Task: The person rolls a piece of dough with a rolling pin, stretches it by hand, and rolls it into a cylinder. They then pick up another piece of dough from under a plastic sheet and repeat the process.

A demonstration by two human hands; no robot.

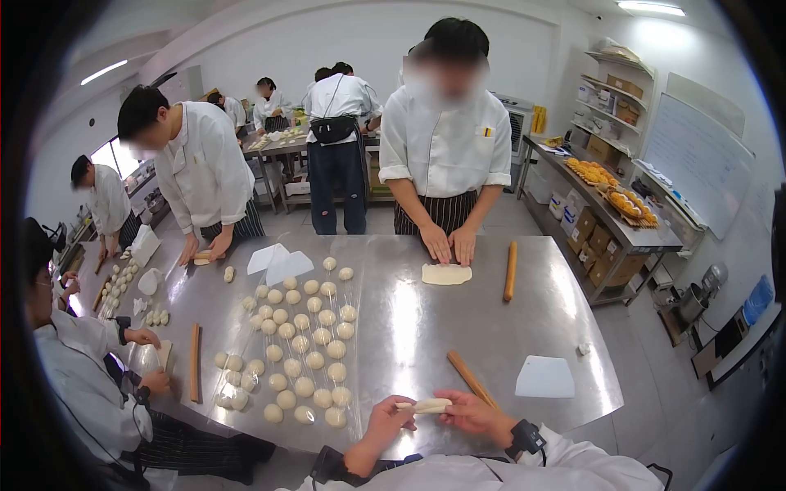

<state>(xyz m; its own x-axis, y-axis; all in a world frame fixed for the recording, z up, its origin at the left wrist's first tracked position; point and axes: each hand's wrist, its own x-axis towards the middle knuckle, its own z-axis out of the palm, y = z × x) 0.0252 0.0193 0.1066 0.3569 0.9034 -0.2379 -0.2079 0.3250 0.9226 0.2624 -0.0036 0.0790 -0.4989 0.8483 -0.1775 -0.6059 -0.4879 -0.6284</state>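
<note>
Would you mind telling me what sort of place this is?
Probably a baking class or bakery kitchen: people in white jackets around a steel table, rows of dough balls, wooden rolling pins.

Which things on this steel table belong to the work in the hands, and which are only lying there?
In use: pale rolled strip of dough, held between the left hand and right hand.
Lying untouched: thin wooden rolling pin; flat white plastic scraper; round pale dough balls.

left hand [387, 423], right hand [467, 411] close (fingers [452, 401] curled)
</note>
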